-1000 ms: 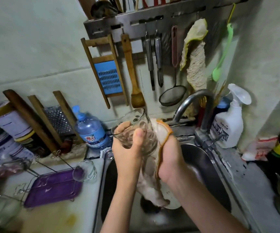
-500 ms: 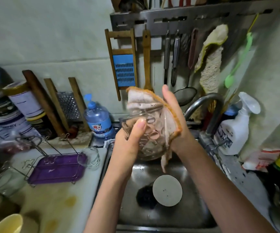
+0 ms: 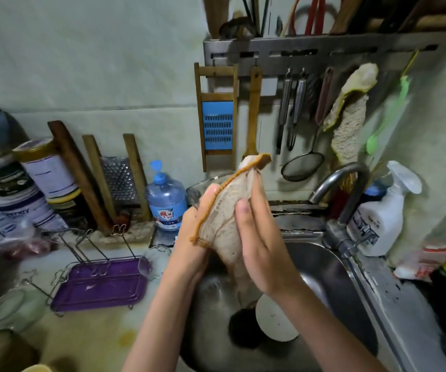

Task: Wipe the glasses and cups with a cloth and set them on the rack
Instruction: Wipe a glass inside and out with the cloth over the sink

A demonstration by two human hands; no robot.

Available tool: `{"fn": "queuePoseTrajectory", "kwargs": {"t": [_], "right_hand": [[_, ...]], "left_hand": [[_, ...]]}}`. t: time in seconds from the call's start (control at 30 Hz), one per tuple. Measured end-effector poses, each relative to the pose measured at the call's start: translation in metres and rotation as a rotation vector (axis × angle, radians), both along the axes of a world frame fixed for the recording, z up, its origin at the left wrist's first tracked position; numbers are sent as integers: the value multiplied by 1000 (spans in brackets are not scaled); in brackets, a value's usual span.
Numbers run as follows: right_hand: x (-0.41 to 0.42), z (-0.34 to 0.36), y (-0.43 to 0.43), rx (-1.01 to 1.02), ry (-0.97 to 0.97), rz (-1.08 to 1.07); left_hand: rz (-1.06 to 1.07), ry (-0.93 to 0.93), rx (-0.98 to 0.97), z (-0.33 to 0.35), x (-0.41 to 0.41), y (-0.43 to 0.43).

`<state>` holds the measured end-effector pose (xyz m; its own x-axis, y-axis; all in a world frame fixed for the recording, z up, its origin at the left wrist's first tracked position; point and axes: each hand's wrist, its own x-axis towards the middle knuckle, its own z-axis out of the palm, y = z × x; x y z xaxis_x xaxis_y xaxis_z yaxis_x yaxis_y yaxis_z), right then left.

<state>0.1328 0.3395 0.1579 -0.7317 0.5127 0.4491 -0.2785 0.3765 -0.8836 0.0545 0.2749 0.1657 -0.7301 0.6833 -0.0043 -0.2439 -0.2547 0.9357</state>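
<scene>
From the head camera, both hands are raised over the sink [image 3: 332, 275], meeting on a beige cloth [image 3: 227, 213] with an orange hem. The cloth wraps a glass [image 3: 199, 188], of which only a clear rim shows at the upper left of the bundle. The left hand [image 3: 196, 226] holds the bundle from the left, with its thumb lying up along the hem. Its fingers are hidden behind the cloth, so it only appears to be curled round the glass. The right hand [image 3: 259, 245] lies flat against the cloth on the right, fingers straight and together, pressing rather than gripping.

On the counter to the left stands a wire rack [image 3: 82, 237] over a purple tray [image 3: 98, 284]. Another glass [image 3: 154, 261] lies tipped at the tray's right end. A small water bottle [image 3: 166, 205] stands by the wall behind it. A curved tap [image 3: 342, 183] rises at the back of the sink, with a white spray bottle [image 3: 380, 218] just beside it. A white disc [image 3: 274, 320] lies by the drain.
</scene>
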Motion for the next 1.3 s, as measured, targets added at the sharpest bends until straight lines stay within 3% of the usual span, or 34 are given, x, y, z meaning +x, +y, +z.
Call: {"fn": "queuePoseTrajectory", "kwargs": {"t": [0.13,0.27,0.37,0.47,0.57,0.7,0.8,0.93,1.03,1.13,1.3], "right_hand": [[-23,19,10,-322,-33,-12],[-30,32,21,-781,-125,195],[-36,23,20,-761,-31,92],[-41,18,12,-647,-1,-111],[-46,21,10,-473,6,-271],[-56,20,13,-333,65,-394],[-60,16,15,-233,95,-491],[-60,19,21,-356,179,-534],[-64,23,31,-611,187,-479],[-64,24,31,-939,144,-180],[-50,43,37,-1008,50,265]], "left_hand": [[-128,2,22,6,-5,-4],[-178,94,-84,5,-18,-9],[-153,319,-219,5,-30,-9],[85,537,-339,6,-35,-9],[279,656,-279,6,-26,-10],[233,664,-262,1,-21,-9],[124,544,-221,2,-19,-5],[63,451,-145,6,-17,1],[71,372,-125,11,-17,4],[10,342,-77,8,-23,5],[-225,386,2,8,-35,-4]]}}
